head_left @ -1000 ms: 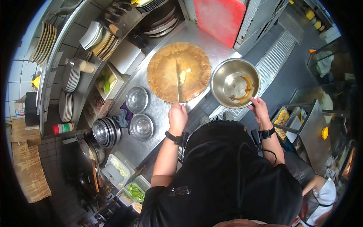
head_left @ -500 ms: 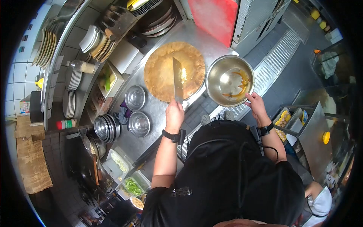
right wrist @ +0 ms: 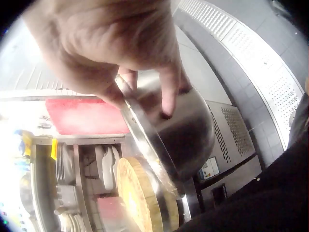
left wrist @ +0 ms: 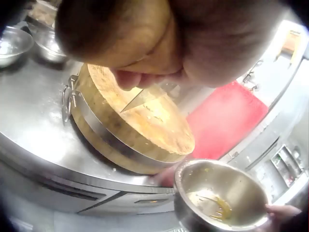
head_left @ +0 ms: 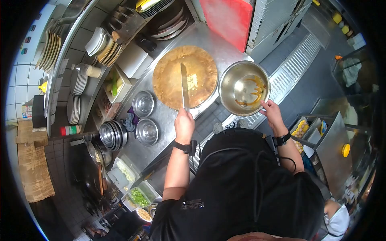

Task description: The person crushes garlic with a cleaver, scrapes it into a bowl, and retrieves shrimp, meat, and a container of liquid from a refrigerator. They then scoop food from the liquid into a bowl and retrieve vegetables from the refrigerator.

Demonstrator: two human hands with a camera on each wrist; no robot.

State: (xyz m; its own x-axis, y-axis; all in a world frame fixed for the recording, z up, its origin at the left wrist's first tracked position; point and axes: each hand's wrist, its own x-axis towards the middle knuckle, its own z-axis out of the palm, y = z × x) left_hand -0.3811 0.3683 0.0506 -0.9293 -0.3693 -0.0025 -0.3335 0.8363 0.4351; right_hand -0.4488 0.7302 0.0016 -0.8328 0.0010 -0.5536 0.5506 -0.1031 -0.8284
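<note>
My left hand [head_left: 184, 126] grips the handle of a cleaver [head_left: 184, 84] over a round wooden chopping block [head_left: 167, 80]. In the left wrist view its wooden handle [left wrist: 116, 34] fills the top, with the blade tip pointing down toward the block. Just right of the blade lie crushed pale bits [head_left: 192, 81] that look like garlic. At the right, my right hand [head_left: 273, 114] pinches the rim of a steel mixing bowl [head_left: 229, 86], thumb on one side and fingers on the other in the right wrist view. Brown-yellow sauce [head_left: 255, 94] streaks its inside.
Two small steel bowls [head_left: 147, 131] and a stack of steel bowls [head_left: 108, 136] stand left on the steel counter [head_left: 157, 154]. A red board [head_left: 227, 20] leans at the back. Shelves with plates [head_left: 74, 109] line the left. A person [head_left: 337, 219] is at the lower right.
The cleaver swung flat against the pale bits, then shifted left off them with its blade turned more on edge. The bits are now flatter and more spread. The bowl stays in my right hand.
</note>
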